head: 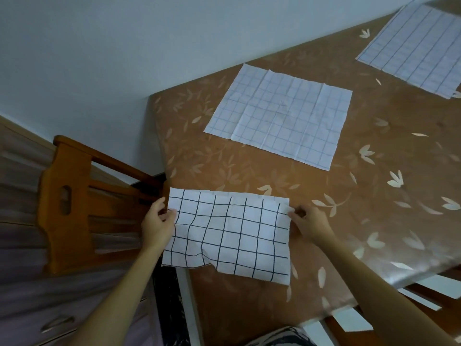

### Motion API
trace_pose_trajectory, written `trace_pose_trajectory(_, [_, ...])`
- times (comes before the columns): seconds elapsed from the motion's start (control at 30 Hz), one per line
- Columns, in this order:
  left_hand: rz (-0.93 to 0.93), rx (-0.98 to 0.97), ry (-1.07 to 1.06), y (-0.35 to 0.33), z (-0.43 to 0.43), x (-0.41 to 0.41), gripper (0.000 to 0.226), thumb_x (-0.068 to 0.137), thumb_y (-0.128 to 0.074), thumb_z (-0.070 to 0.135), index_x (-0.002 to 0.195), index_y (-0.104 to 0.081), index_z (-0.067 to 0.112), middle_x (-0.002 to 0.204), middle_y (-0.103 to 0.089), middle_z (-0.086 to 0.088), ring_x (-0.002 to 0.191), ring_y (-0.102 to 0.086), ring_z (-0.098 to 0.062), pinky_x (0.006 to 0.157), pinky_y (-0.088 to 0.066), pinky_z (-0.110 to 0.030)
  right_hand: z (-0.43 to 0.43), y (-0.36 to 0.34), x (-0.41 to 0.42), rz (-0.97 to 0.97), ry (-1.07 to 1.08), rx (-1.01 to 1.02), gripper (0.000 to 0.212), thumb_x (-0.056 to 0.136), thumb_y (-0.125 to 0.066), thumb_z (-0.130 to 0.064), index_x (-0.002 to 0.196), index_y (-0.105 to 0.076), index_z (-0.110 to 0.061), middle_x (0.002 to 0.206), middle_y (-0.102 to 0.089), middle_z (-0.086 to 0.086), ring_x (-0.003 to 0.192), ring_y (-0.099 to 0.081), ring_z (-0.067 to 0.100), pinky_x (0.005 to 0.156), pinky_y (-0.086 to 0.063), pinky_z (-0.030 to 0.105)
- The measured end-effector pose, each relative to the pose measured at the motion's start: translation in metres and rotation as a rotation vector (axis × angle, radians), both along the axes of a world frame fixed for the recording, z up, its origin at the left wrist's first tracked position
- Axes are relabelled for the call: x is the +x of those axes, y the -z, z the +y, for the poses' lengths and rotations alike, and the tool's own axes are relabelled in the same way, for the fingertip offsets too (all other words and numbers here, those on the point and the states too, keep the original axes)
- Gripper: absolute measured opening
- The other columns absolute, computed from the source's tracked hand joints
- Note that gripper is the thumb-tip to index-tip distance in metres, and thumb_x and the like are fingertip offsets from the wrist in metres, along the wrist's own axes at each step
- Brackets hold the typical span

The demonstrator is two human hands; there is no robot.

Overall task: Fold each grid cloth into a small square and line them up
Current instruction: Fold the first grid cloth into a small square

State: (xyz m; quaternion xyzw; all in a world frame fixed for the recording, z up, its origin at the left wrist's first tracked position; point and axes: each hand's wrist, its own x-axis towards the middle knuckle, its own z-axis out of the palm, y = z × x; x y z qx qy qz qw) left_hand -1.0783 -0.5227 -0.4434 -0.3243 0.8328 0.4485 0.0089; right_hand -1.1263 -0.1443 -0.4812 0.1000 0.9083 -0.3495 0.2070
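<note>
Fingers of left hand [157, 227] and right hand [311, 224] pinch grid cloth [229, 236] at short ends, long axis left-right

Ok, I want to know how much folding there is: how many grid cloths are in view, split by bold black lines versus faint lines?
Bold-grid cloth: 1, pinched at its side edges by the left hand and the right hand
Faint-grid cloths: 2, both lying flat, one in the middle, one at the top right
Total: 3
</note>
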Motion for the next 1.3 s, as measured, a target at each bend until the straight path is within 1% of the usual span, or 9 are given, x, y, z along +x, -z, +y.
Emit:
trace_pose_trajectory(0.17, [0.053,-0.29,0.356,0.008,0.033,0.022,0.04,0.096,-0.059,0.013,0.136,-0.053,0.014,0.137,-0.049,-0.005,0.12,-0.054,-0.021,0.096,-0.05,-0.036,-0.004,0.007,-0.011,0.03,0.013,0.009,0.012,0.095,-0.06,-0.028,0.095,-0.064,-0.017,0.082,-0.065,0.0,0.074,-0.06,0.016,0.064,-0.051,0.034])
trace_pose_trajectory(0.3, [-0.02,-0.432,0.677,0.026,0.047,0.051,0.041,0.102,-0.045,0.034,0.137,-0.054,0.017,0.146,-0.045,-0.001,0.135,-0.043,-0.017,0.104,-0.044,-0.03,-0.004,0.011,-0.014,0.05,0.043,0.007,0.014,0.095,-0.059,-0.03,0.096,-0.064,-0.017,0.084,-0.066,0.0,0.076,-0.061,0.018,0.07,-0.056,0.04])
trace_pose_trajectory(0.5, [-0.002,-0.572,0.744,0.045,0.046,0.066,0.058,0.102,-0.025,0.047,0.146,-0.045,0.016,0.154,-0.039,-0.007,0.144,-0.033,-0.022,0.115,-0.028,-0.033,-0.005,0.011,-0.012,0.11,0.213,-0.144,0.028,0.096,-0.059,-0.029,0.12,-0.055,-0.015,0.094,-0.065,-0.005,0.088,-0.063,0.017,0.077,-0.055,0.035])
trace_pose_trajectory(0.6, [0.01,-0.617,0.759,0.044,0.047,0.068,0.057,0.102,-0.026,0.046,0.146,-0.046,0.015,0.154,-0.039,-0.008,0.144,-0.034,-0.023,0.115,-0.029,-0.035,-0.011,0.002,0.006,0.264,0.069,-0.097,0.027,0.097,-0.058,-0.03,0.121,-0.053,-0.02,0.092,-0.06,-0.008,0.079,-0.06,0.009,0.07,-0.056,0.032])
trace_pose_trajectory(0.77, [0.013,-0.541,0.553,0.046,0.039,0.072,0.047,0.101,-0.045,0.034,0.143,-0.048,0.011,0.153,-0.038,-0.014,0.14,-0.036,-0.03,0.112,-0.037,-0.044,-0.025,0.001,0.055,0.39,-0.367,-0.003,0.018,0.095,-0.062,-0.031,0.109,-0.062,-0.019,0.097,-0.058,-0.006,0.072,-0.057,0.006,0.056,-0.051,0.021])
trace_pose_trajectory(0.97, [-0.241,-0.274,0.058,0.051,0.017,0.088,0.056,0.1,-0.053,0.032,0.147,-0.038,0.006,0.147,-0.043,-0.021,0.135,-0.042,-0.037,0.107,-0.039,-0.051,-0.011,0.011,0.086,0.083,-0.119,0.06,0.024,0.096,-0.057,-0.041,0.087,-0.057,-0.02,0.068,-0.058,-0.008,0.059,-0.057,0.008,0.059,-0.056,0.036])
trace_pose_trajectory(1.1, [-0.36,0.09,-0.173,0.062,-0.007,0.101,0.057,0.098,-0.056,0.039,0.145,-0.041,0.011,0.138,-0.052,-0.013,0.123,-0.054,-0.036,0.101,-0.047,-0.05,0.002,0.015,0.115,-0.077,-0.056,0.076,0.031,0.096,-0.056,-0.044,0.085,-0.061,-0.015,0.063,-0.059,-0.004,0.058,-0.059,0.014,0.059,-0.056,0.037])
trace_pose_trajectory(1.2, [-0.319,0.326,-0.245,0.066,-0.01,0.106,0.043,0.097,-0.061,0.025,0.135,-0.051,0.007,0.123,-0.062,-0.016,0.109,-0.064,-0.034,0.094,-0.054,-0.049,0.003,0.013,0.127,-0.123,-0.04,0.06,0.031,0.095,-0.059,-0.044,0.089,-0.066,-0.015,0.067,-0.062,-0.005,0.062,-0.061,0.012,0.059,-0.053,0.029])
trace_pose_trajectory(1.3, [-0.244,0.294,-0.229,0.067,-0.009,0.108,0.023,0.094,-0.066,0.017,0.117,-0.064,0.016,0.117,-0.064,-0.02,0.102,-0.067,-0.033,0.089,-0.057,-0.047,-0.003,0.01,0.132,-0.128,-0.021,0.027,0.021,0.09,-0.067,-0.037,0.079,-0.066,-0.019,0.063,-0.056,-0.014,0.065,-0.056,0.008,0.071,-0.047,0.028])
